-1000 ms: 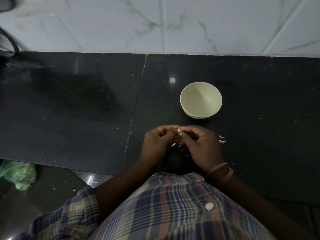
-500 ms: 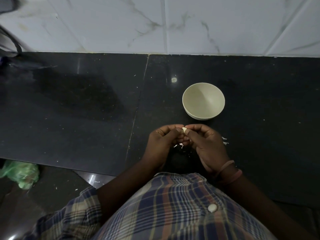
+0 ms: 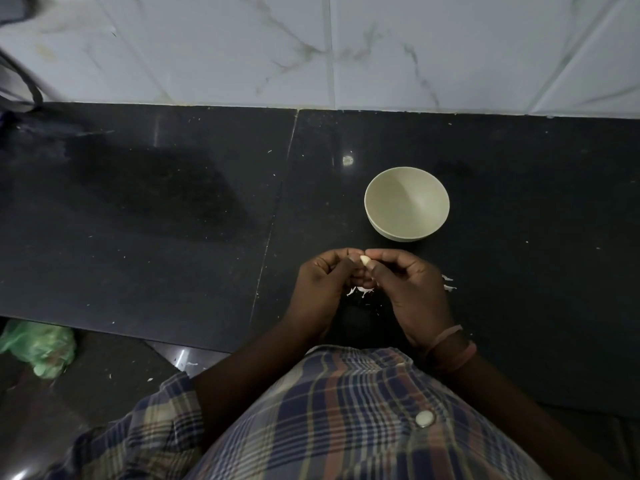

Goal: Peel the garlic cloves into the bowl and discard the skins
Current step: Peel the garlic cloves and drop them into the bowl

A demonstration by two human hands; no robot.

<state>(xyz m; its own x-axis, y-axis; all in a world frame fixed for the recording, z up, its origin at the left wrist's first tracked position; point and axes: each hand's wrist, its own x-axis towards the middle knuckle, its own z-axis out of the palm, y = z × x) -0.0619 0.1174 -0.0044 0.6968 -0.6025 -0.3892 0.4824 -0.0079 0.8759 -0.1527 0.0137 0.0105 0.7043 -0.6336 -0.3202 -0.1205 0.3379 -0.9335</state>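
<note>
A pale garlic clove (image 3: 364,260) shows between the fingertips of both hands, just above the black counter. My left hand (image 3: 323,287) and my right hand (image 3: 407,289) both pinch it, fingers curled, thumbs meeting at the clove. A cream bowl (image 3: 407,203) stands a short way beyond the hands and looks empty. White skin scraps (image 3: 360,291) lie on the counter under the hands, and more skin bits (image 3: 448,283) lie to the right of my right hand.
The black stone counter (image 3: 173,220) runs to a white marble-tiled wall (image 3: 311,46). A green plastic bag (image 3: 38,346) lies on the floor at lower left. A dark cable (image 3: 24,81) hangs at the far left.
The hands stay together near the bowl; the clove shows a little more between the fingertips now. The bowl has not moved.
</note>
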